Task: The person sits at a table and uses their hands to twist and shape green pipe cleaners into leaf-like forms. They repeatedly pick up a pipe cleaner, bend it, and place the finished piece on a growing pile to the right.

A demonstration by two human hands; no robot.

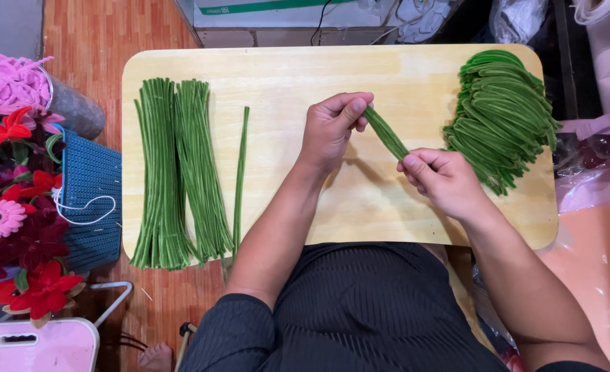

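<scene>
left hand and right hand pinching a folded green stem, both ends hidden by fingers

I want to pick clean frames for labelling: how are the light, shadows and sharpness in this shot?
Head view: even, soft light on the wooden board; faint shadows under the left hand and right hand; the green stem held between them is sharp, no motion blur; mild glare on the plastic at the right edge; slight wide-angle bend at the board's corners.

Red-brown wood floor, pale wood board
</scene>
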